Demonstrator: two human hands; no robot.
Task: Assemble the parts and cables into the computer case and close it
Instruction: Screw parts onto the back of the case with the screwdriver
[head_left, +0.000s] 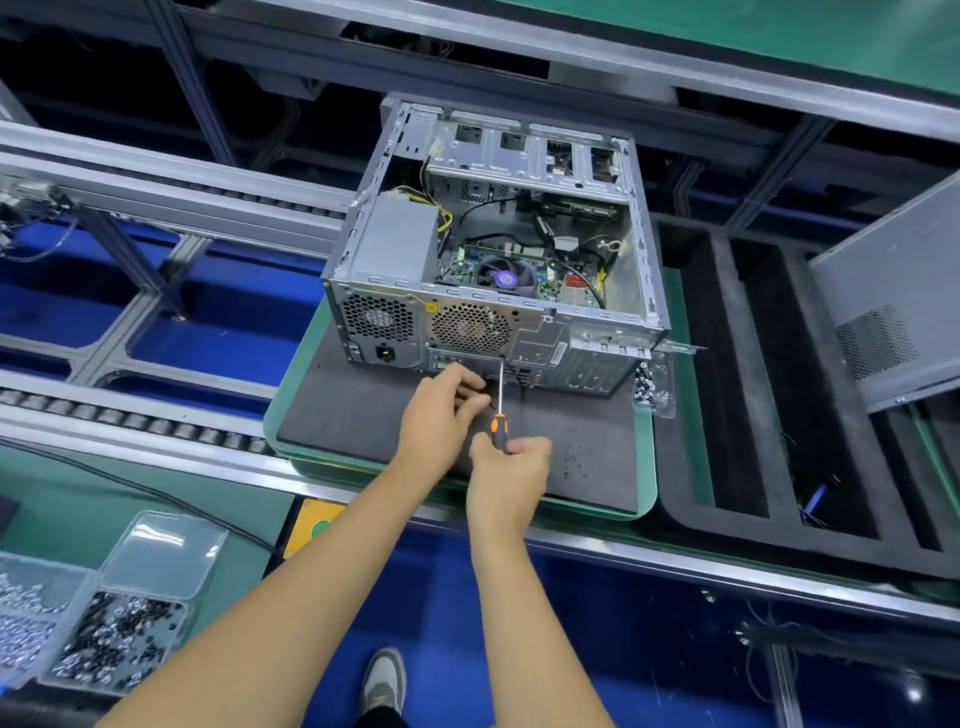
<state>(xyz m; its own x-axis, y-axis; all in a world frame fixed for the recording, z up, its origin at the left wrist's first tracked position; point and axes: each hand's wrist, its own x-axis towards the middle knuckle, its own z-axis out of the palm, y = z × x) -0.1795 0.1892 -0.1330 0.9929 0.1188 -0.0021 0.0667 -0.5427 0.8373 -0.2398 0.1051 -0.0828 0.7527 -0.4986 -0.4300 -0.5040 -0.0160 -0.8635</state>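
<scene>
Open computer case (498, 249) sat mid-frame on a dark foam mat (363, 415) over a green pallet (647, 467), conveyor rails at left, blue floor below.
Right hand (511, 475) gripped the screwdriver (500, 415) handle, tip against the case's rear panel under the fan grille. Left hand (441, 410) had fingers curled near the shaft; contact unclear. Case side was off, with motherboard, cables and power supply visible. Side panel (893, 291) leaned at right edge. Screw trays (119, 639) lower left.

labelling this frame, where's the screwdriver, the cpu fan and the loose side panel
screwdriver (499, 427): head view, on its orange and black handle
cpu fan (505, 279): head view, on its purple hub sticker
side panel (893, 296): head view, on its flat grey face above the vent mesh
</scene>
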